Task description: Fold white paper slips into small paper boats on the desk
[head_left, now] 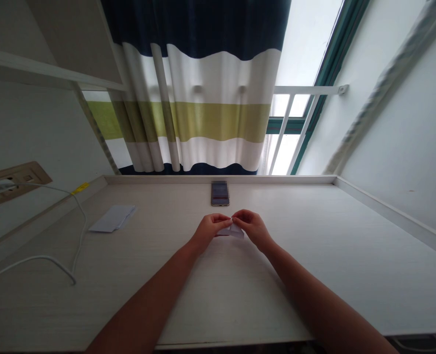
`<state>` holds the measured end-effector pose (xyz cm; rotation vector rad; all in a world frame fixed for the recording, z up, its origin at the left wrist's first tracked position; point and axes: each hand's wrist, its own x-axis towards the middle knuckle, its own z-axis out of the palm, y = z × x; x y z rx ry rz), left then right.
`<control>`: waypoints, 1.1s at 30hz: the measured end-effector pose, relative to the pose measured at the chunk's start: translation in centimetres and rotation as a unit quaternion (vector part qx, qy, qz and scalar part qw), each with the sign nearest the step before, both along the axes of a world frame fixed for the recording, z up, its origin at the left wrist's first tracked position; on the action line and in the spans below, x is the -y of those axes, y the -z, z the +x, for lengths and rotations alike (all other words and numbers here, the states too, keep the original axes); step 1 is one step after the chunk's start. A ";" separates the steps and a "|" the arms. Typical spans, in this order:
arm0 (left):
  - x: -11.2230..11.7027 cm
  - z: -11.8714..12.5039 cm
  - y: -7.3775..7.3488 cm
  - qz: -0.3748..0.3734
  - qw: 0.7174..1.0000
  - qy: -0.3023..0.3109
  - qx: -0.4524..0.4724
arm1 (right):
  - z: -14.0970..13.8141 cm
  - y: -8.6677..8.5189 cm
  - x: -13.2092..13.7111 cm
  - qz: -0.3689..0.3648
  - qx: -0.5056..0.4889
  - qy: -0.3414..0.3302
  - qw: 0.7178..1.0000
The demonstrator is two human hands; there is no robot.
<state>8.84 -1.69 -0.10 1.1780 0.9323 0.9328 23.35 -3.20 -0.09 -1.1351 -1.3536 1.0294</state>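
Left grip point(208, 231): clamped on folded white paper point(233, 231)
Right grip point(252, 228): clamped on same paper
Worktop point(306, 255) far edge: smartphone point(219, 193) just beyond both hands

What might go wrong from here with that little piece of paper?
The small folded white paper is pinched between the left hand and right hand, so it might slip or crease crookedly. The phone lies just beyond the hands, so a sudden forward slip could perhaps knock it.
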 end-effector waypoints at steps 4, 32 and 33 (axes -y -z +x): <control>0.1 0.0 -0.2 -0.015 1.000 0.020 0.003 | 0.0 -0.1 0.1 -0.003 -0.014 0.002 1.000; 0.3 0.0 -0.2 -0.013 1.000 0.009 -0.023 | -0.5 -0.6 0.4 -0.057 -0.024 0.002 0.998; 0.3 0.0 -0.1 -0.012 1.000 0.010 -0.023 | -0.5 -0.5 0.4 -0.055 -0.017 0.005 0.998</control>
